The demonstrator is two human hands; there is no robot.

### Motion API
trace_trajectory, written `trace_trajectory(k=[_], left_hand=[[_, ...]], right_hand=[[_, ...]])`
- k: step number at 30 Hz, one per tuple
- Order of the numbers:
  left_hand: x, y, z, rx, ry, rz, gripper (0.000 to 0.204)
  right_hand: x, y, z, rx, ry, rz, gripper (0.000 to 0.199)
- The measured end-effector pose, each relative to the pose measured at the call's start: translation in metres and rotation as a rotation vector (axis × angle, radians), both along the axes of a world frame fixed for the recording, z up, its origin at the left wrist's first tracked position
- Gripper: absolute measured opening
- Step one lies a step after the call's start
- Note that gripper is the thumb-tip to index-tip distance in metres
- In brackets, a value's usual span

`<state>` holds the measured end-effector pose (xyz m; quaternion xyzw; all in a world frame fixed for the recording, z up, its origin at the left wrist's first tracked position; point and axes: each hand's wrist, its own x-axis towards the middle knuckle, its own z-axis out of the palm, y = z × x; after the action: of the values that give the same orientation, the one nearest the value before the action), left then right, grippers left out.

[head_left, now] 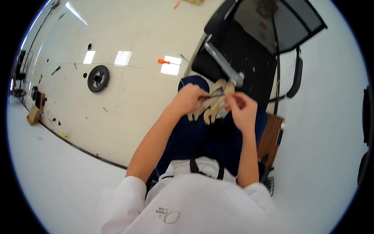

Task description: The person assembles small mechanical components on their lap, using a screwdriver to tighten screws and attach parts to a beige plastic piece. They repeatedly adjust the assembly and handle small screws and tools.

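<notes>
Hands: left hand [189,98], right hand [241,109] fingers pinching flat tan wooden cutout [213,104] beside grey metal tube [222,64]

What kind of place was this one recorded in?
Probably a workshop or lab floor. A loose black wheel and an orange-handled tool lie on the pale glossy floor, and a black office chair carries a metal tube. Both hands, left hand and right hand, work on a tan fabric piece.

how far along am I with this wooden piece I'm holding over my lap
Done: hard to tell; no finished part shows. In hand: your left hand and right hand both grip the pale wooden piece with finger-like prongs, beside a grey metal bar lying on the black chair. Left: a black wheel and an orange-handled tool lie untouched on the floor.
</notes>
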<state>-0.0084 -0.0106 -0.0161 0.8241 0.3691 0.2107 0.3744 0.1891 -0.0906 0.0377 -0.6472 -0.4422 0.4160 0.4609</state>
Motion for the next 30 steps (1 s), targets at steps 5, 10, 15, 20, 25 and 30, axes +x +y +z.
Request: trace_trajectory(k=[5, 10, 15, 20, 25, 30], left_hand=[[0.0, 0.0, -0.004, -0.077, -0.015, 0.038, 0.023], [0.0, -0.002, -0.002, -0.036, 0.027, 0.031, 0.022], [0.005, 0.006, 0.003, -0.166, 0.053, 0.052, 0.023], [-0.002, 0.014, 0.009, -0.33, 0.008, 0.009, 0.022], [-0.006, 0.023, 0.003, -0.313, -0.205, -0.1, 0.022], [0.005, 0.015, 0.007, -0.283, -0.129, -0.102, 0.021]], right_hand=[[-0.019, 0.004, 0.009, -0.058, 0.074, -0.042, 0.021], [-0.023, 0.01, 0.013, -0.085, 0.029, -0.04, 0.028], [-0.017, 0.012, 0.009, -0.098, -0.049, 0.038, 0.026], [-0.006, 0.003, 0.005, -0.055, 0.135, 0.107, 0.013], [0.016, 0.018, 0.006, 0.071, -0.243, 0.296, 0.02], [0.006, 0.007, -0.008, 0.068, -0.09, 0.059, 0.034]])
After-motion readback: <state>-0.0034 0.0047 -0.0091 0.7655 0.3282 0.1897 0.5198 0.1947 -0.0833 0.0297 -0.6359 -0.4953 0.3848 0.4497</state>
